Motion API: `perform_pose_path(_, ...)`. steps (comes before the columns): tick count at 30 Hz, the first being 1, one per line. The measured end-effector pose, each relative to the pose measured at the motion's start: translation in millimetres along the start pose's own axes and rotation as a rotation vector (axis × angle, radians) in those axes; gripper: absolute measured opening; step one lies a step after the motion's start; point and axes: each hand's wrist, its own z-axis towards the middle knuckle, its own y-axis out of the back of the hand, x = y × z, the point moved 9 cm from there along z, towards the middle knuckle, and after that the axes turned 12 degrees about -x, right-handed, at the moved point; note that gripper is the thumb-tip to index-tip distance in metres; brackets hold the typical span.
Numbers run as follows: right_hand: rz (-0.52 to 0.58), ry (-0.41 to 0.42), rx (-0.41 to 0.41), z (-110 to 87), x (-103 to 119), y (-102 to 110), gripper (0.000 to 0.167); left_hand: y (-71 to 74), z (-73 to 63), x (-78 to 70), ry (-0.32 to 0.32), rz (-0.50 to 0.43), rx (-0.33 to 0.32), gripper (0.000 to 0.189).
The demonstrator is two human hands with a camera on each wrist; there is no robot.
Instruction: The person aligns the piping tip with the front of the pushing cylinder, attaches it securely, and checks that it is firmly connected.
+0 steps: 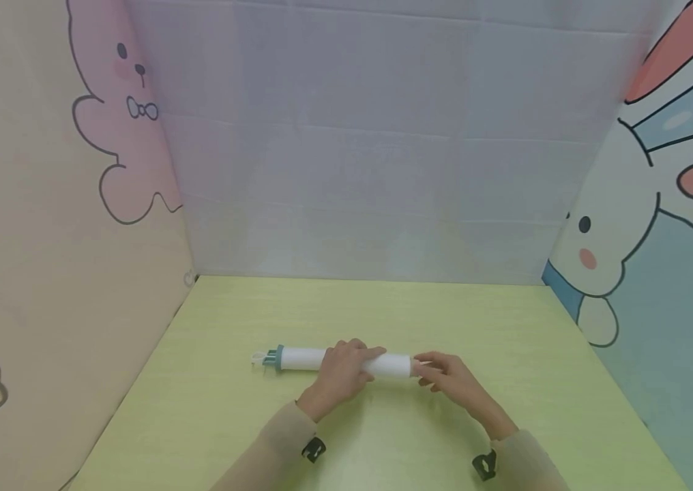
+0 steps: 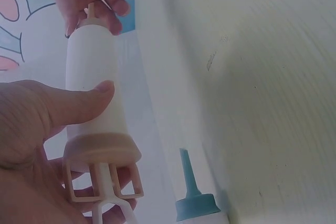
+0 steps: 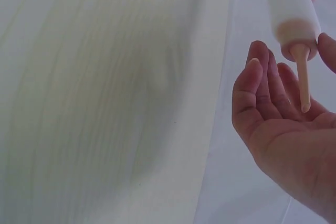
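Observation:
My left hand (image 1: 339, 374) grips a white icing syringe (image 2: 93, 61) round its barrel, thumb laid across it near the peach collar (image 2: 102, 149) with its finger grips. A white forked plunger handle (image 2: 107, 198) shows below that collar. The syringe's peach nozzle (image 3: 302, 74) points towards my right hand (image 3: 286, 135), whose fingers are loosely bent around it, thumb tip right at the nozzle's base. A second white syringe (image 1: 302, 359), with teal grips (image 1: 274, 358) at its left end, lies left of my left hand. Its teal nozzle (image 2: 190, 182) shows in the left wrist view.
The pale yellow-green table (image 1: 230, 436) carries the work. A plain whitish sheet (image 1: 371, 170) hangs behind it. Side panels with a pink bear (image 1: 113, 136) and a white rabbit (image 1: 604, 232) stand left and right.

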Motion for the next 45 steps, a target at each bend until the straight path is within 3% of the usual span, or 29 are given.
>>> perform_pose_path(5,0.065,0.031,-0.021,-0.3,1.0,0.9,0.051,-0.2,-0.4,1.3,0.002,0.008,0.003,0.05)
perform_pose_path(16,0.057,0.082,0.024,-0.6,7.2,-3.8,0.032,0.9,-0.5,0.5,-0.007,0.006,-0.012,0.051)
perform_pose_path(21,0.063,0.09,0.053,-5.3,23.0,-5.0,0.031,-0.8,-0.7,1.8,-0.017,0.013,-0.03,0.053)
perform_pose_path(27,0.021,0.107,0.042,2.6,8.4,-3.8,0.034,1.3,-0.6,0.3,-0.008,0.013,-0.03,0.052)
perform_pose_path(45,0.008,0.086,0.077,1.6,4.5,2.7,0.034,-1.9,0.1,-7.3,-0.032,0.057,-0.066,0.052)
